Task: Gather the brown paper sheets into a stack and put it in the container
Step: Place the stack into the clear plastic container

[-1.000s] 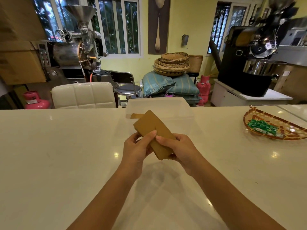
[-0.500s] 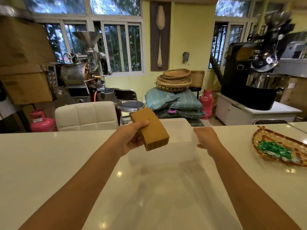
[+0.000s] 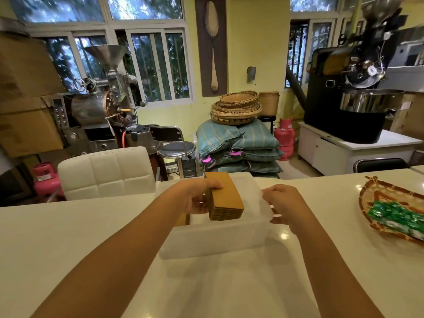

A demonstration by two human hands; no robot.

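I saw the left hand point(image 3: 199, 198) wrapped around the stack of brown paper sheets point(image 3: 226, 197), thumb on top and the other fingers under it. The sheets were already together in one neat pile, so I think the gathering part was done. The stack sat in the air over the open top of the clear plastic container point(image 3: 213, 242), and it looked tilted, with its near end lower. It did not seem to rest inside yet, though I could not tell for sure if its bottom edge touched anything. The right hand point(image 3: 283, 200) was at the right rim of the container, curled with the fingers pinching or pressing the edge; I could not tell which. I think it was keeping the box steady. The container stood on the white table point(image 3: 68, 237), and a woven tray point(image 3: 371, 203) with green packets lay well off to the right. A bit of brown showed just past the left wall of the container, and I could not tell what it was. What was left, I think, was to lower the stack in and let go.
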